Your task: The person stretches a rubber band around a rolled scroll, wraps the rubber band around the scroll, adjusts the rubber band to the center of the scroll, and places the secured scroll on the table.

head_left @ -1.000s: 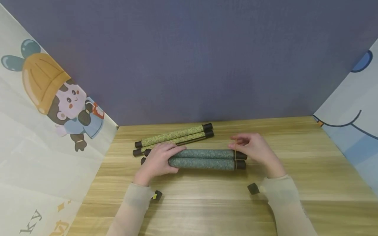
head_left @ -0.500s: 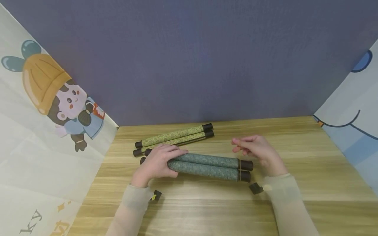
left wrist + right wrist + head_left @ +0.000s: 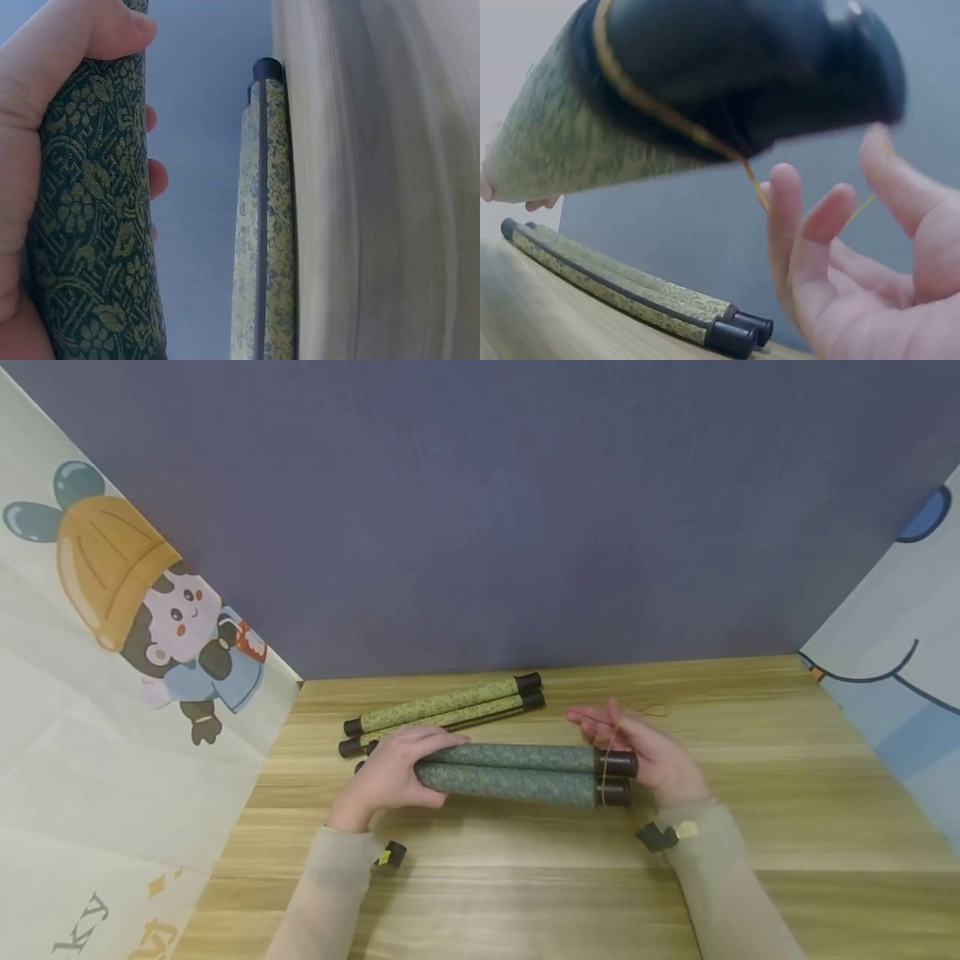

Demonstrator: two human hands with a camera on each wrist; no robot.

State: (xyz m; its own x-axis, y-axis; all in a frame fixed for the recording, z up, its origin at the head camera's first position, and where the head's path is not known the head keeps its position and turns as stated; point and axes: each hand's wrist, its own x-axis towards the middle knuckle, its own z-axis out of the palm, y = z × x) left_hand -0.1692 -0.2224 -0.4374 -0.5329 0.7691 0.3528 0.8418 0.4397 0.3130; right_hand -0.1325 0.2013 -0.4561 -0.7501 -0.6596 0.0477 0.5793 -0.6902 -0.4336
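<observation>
My left hand point(image 3: 401, 772) grips the left part of a green brocade scroll point(image 3: 517, 783), rolled from both ends into two parallel rolls with dark knobs. In the left wrist view the thumb and fingers wrap around the patterned roll point(image 3: 97, 217). A thin yellow cord point(image 3: 656, 109) circles the scroll's right end beside the knobs. From there it runs to my right hand point(image 3: 652, 752), where it passes behind the fingers and up to the thumb. The right fingers are partly bent around the cord, close below the dark knobs in the right wrist view.
Behind the green scroll, a yellow-green scroll point(image 3: 442, 700) with black knobs lies slantwise on the wooden table point(image 3: 525, 893). A grey-blue panel point(image 3: 480, 527) stands at the back. Printed side panels point(image 3: 75, 760) flank the table.
The scroll's right end has swung toward me, then back up and slightly left. My right hand has gone from pinching the cord to spreading its fingers, and a loose cord loop now shows behind it.
</observation>
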